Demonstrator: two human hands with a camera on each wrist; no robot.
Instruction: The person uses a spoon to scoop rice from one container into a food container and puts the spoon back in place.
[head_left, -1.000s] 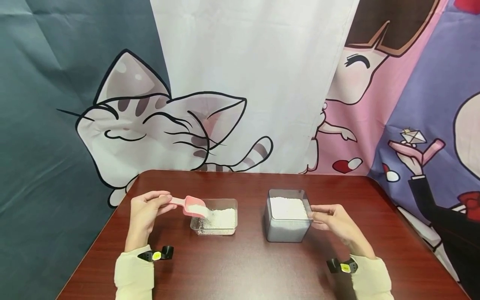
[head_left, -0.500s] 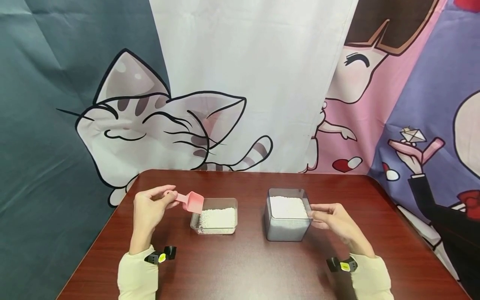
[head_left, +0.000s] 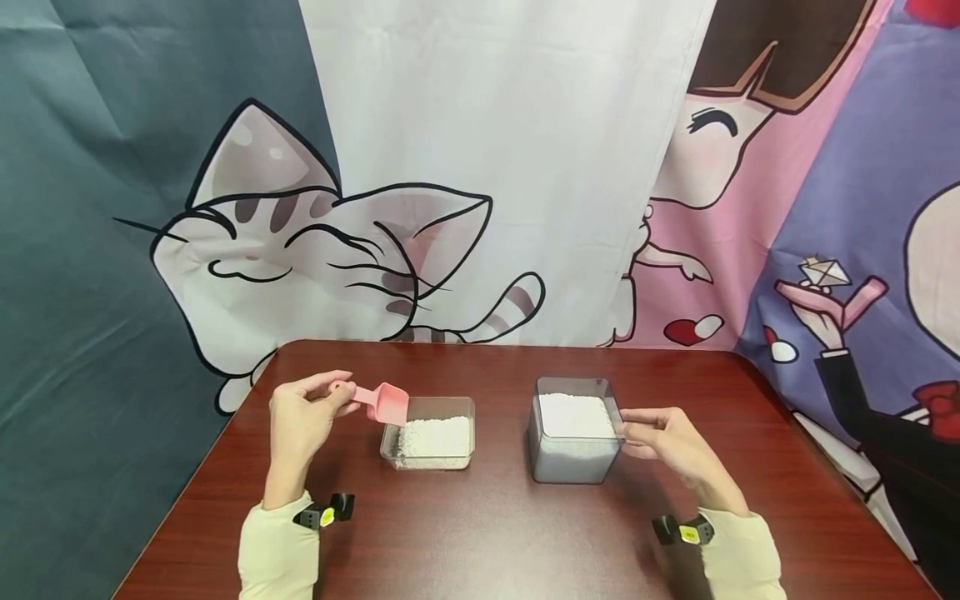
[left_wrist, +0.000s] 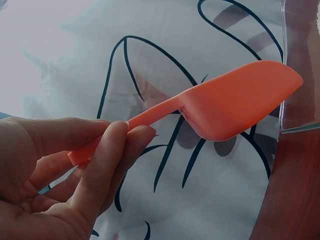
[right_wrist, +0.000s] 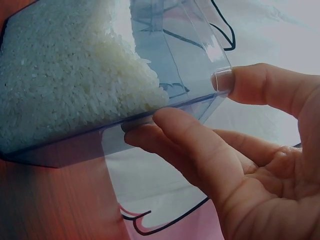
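Note:
A pink scoop point(head_left: 391, 404) is pinched by its handle in my left hand point(head_left: 300, 421); the left wrist view shows the thumb and fingers round that handle and the outside of the scoop's bowl point(left_wrist: 240, 102). The bowl hangs tilted over the left rim of a shallow clear box point(head_left: 427, 462), which holds white rice point(head_left: 435, 437). To the right, my right hand point(head_left: 671, 437) holds a corner of a taller bluish clear container point(head_left: 570, 467). Up close, its fingers point(right_wrist: 195, 140) lie against the outer wall, with rice grains point(right_wrist: 65, 65) heaped inside near the rim.
Both containers stand on a reddish-brown wooden table point(head_left: 480, 533), with a gap between them. A printed cloth point(head_left: 510, 150) with a cartoon cat and figures hangs behind the table's far edge.
The scoop has tipped over and its rice has gone into the shallow box. My left hand has risen and shifted slightly right. The right hand stays in place.

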